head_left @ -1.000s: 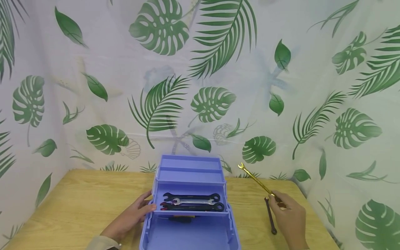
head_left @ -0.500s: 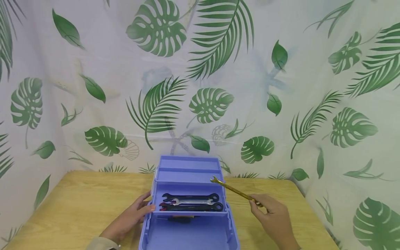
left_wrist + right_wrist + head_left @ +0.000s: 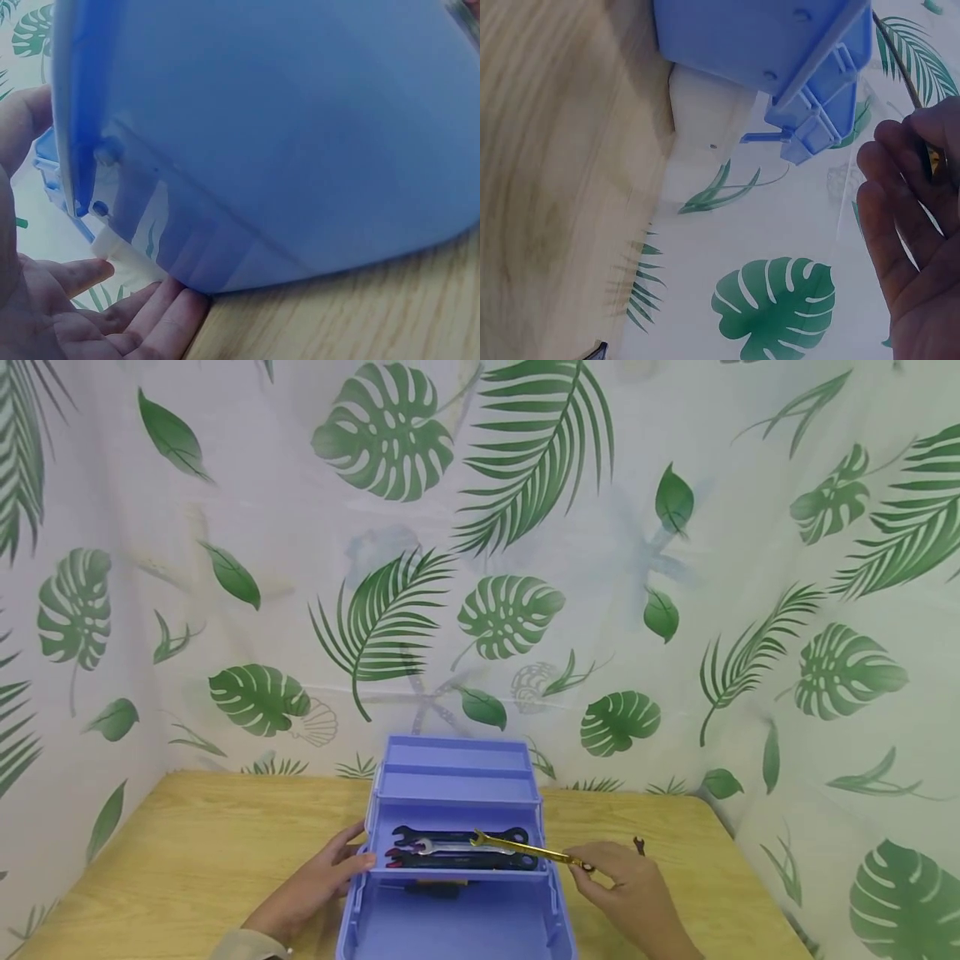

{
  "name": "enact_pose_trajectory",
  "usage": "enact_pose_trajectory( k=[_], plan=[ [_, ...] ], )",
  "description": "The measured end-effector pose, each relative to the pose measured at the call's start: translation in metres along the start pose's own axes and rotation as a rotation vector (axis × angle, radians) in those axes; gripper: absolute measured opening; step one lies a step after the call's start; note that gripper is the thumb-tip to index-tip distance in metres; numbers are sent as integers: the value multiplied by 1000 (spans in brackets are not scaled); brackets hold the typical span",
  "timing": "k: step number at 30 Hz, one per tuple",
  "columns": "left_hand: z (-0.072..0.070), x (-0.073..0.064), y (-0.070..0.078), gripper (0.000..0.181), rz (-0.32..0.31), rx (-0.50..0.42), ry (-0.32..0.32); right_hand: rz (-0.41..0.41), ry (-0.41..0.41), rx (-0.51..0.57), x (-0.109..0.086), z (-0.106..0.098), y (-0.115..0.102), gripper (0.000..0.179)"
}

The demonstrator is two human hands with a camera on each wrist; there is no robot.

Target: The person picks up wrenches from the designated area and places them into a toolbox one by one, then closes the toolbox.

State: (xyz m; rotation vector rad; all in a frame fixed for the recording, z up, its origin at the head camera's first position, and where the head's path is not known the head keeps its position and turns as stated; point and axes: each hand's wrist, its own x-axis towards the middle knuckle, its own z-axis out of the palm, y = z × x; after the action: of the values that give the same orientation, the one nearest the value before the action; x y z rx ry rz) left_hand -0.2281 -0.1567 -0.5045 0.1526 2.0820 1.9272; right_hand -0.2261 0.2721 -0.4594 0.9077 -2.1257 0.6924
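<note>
A blue toolbox stands on the table with its stepped trays raised. My left hand rests at its left side, thumb at the tray corner; in the left wrist view the fingers lie fairly straight against the lower side. My right hand pinches a gold wrench near one end between thumb and fingers. The wrench's open end hangs over the lower tray, above a black wrench, a silver wrench and another black wrench. A red wrench end shows beneath.
A dark wrench lies on the wooden table, mostly hidden behind my right hand. A dark-handled tool sits in the toolbox's bottom under the tray. A leaf-patterned curtain rises behind the table.
My right hand has carried the gold wrench leftward, from above the right of the table to over the lower tray. The left hand has stayed at the toolbox's side.
</note>
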Motion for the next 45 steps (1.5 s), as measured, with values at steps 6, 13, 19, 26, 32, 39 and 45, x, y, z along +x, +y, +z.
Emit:
enact_pose_trajectory(
  k=[6, 13, 19, 26, 32, 39, 45],
  plan=[
    [1, 1, -1, 80, -9, 8, 5, -9, -29, 14, 3, 13, -2, 36],
    [1, 2, -3, 81, -18, 11, 22, -8, -107, 2, 16, 25, -8, 29],
    [0, 3, -4, 80, 0, -11, -3, 9, -195, 4, 26, 31, -10, 25],
    [0, 3, -3, 80, -7, -26, -10, 44, -328, -26, 40, 35, -16, 18],
    [0, 3, -4, 80, -15, -17, 6, 68, -437, -75, 51, 36, -21, 16],
    [-1, 4, -5, 80, -9, -16, 2, 61, -471, -105, 57, 40, -21, 12],
    [-1, 3, -4, 80, -8, -13, 2, 130, -435, -58, 56, 41, -20, 14]
  ],
)
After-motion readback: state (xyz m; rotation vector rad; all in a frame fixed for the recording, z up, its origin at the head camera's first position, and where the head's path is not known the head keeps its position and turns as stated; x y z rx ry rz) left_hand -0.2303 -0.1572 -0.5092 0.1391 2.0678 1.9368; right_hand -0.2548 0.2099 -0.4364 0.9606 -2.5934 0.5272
